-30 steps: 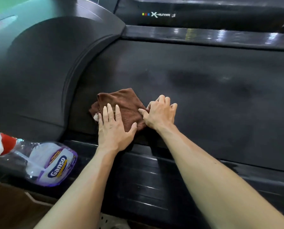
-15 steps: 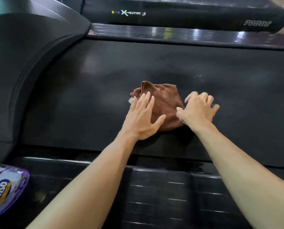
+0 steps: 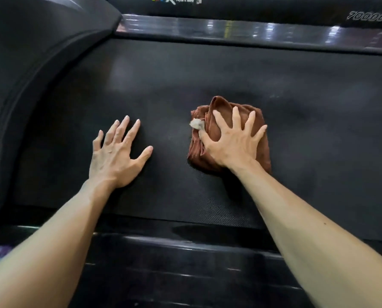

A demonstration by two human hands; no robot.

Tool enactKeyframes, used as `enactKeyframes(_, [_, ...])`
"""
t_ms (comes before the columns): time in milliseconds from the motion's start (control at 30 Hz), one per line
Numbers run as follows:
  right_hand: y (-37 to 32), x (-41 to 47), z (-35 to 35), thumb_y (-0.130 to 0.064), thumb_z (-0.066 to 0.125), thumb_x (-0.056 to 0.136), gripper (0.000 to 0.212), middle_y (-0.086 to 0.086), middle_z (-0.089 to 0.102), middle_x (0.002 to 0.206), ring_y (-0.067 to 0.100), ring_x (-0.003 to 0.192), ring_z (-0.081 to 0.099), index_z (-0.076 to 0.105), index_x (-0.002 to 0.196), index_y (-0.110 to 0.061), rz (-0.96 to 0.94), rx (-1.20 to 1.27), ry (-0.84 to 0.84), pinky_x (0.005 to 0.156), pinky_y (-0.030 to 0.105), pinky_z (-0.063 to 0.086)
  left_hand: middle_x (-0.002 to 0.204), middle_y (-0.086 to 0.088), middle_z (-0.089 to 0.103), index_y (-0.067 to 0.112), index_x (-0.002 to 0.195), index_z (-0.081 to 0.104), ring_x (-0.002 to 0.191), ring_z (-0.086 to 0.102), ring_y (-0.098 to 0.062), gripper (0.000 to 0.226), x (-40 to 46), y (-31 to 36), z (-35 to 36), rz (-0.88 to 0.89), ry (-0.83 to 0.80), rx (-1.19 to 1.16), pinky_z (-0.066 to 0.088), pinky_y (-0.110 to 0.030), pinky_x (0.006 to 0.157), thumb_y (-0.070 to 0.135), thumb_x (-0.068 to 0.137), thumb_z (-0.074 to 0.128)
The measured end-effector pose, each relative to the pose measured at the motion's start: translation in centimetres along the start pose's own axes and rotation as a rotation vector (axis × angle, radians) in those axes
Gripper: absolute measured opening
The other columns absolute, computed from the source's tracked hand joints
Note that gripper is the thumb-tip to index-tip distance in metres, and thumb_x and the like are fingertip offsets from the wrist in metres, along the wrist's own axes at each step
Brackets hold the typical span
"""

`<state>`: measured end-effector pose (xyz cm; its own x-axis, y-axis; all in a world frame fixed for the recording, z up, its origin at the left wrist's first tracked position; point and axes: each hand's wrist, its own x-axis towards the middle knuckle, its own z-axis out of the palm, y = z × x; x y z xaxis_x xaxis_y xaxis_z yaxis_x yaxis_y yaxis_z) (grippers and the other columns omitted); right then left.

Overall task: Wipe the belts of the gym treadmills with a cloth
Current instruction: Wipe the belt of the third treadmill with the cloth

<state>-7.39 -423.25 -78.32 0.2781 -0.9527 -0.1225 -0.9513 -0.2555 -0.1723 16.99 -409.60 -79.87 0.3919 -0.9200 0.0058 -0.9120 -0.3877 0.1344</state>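
On the black textured treadmill belt, centre of view: crumpled brown microfibre cloth, bunched in folds, small pale tag showing at its 9 o'clock edge. Right hand lies on top of the cloth, fingers spread and straight, palm pressing it flat against the belt; fingertips point toward 12 o'clock. Left hand at 9 o'clock from the cloth, well apart from it, flat on the bare belt, fingers straight and slightly fanned, thumb out toward 3 o'clock. It holds nothing. Both bare forearms reach in from 6 o'clock.

Curved black plastic motor cover bounds the belt from 9 to 11 o'clock. Glossy black side rail runs along the far edge at 12 o'clock, catching light reflections. Beyond it, a neighbouring black machine frame with white lettering, partly cut off by the top edge. Near ribbed black foot rail at 6 o'clock, between the arms.
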Motion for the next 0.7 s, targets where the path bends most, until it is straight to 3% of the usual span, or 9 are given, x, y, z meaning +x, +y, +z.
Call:
enactKeyframes(100, [-1.1, 5.6, -0.7, -0.080, 0.022, 0.094, 0.080, 0.012, 0.002, 0.174, 0.051, 0.155, -0.013, 0.017, 0.164, -0.042, 0.183, 0.015, 0.037, 0.117, 0.076, -0.011, 0.172, 0.011, -0.003, 0.027, 0.165, 0.005, 0.157, -0.006, -0.006, 0.101, 0.1, 0.4, 0.2, -0.033, 0.024, -0.001, 0.001, -0.042, 0.127, 0.082, 0.081, 0.008])
enactKeyframes(200, [-3.6, 12.5, -1.6, -0.074, 0.024, 0.097, 0.076, 0.012, 0.004, 0.174, 0.051, 0.155, -0.010, 0.017, 0.164, -0.040, 0.192, -0.015, 0.011, 0.117, 0.076, -0.009, 0.172, 0.009, -0.003, 0.021, 0.165, 0.003, 0.157, -0.005, -0.006, 0.105, 0.4, 0.6, 0.3, -0.037, 0.038, 0.012, 0.003, -0.041, 0.127, 0.082, 0.079, 0.006])
enactKeyframes(367, [-9.8, 15.0, -0.5, -0.068, 0.028, 0.099, 0.066, 0.005, 0.008, 0.174, 0.041, 0.159, -0.005, 0.020, 0.162, -0.046, -0.215, -0.044, -0.050, 0.121, 0.069, -0.009, 0.172, 0.008, 0.000, 0.021, 0.165, 0.005, 0.157, -0.001, -0.008, 0.106, 0.7, 0.1, 0.1, -0.029, 0.022, 0.033, 0.007, -0.042, 0.126, 0.082, 0.079, 0.009])
enactKeyframes(500, [-6.7, 8.4, 0.5, -0.065, 0.032, 0.100, 0.062, -0.001, 0.011, 0.174, 0.031, 0.160, -0.002, 0.022, 0.160, -0.051, -0.429, -0.013, -0.038, 0.125, 0.063, -0.007, 0.172, 0.008, -0.001, 0.021, 0.165, 0.005, 0.157, -0.002, -0.008, 0.105, 0.7, 0.1, 0.2, -0.024, 0.016, 0.044, 0.008, -0.042, 0.126, 0.082, 0.080, 0.008])
enactKeyframes(567, [-2.5, 6.4, 0.4, -0.065, 0.031, 0.101, 0.060, -0.003, 0.013, 0.174, 0.028, 0.160, -0.001, 0.023, 0.159, -0.052, -0.372, -0.008, -0.007, 0.126, 0.060, -0.007, 0.172, 0.009, -0.002, 0.021, 0.165, 0.005, 0.157, -0.003, -0.008, 0.105, 0.5, 0.3, 0.2, -0.030, 0.012, 0.043, 0.007, -0.042, 0.125, 0.083, 0.080, 0.008])
enactKeyframes(700, [1.5, 10.2, -1.3, -0.064, 0.029, 0.100, 0.060, 0.002, 0.014, 0.173, 0.032, 0.160, -0.001, 0.029, 0.158, -0.049, 0.003, 0.011, 0.038, 0.122, 0.066, -0.011, 0.172, 0.009, -0.001, 0.021, 0.165, 0.005, 0.157, -0.003, -0.007, 0.104, 0.6, 0.4, 0.3, -0.033, 0.018, 0.040, 0.007, -0.041, 0.125, 0.083, 0.081, 0.009])
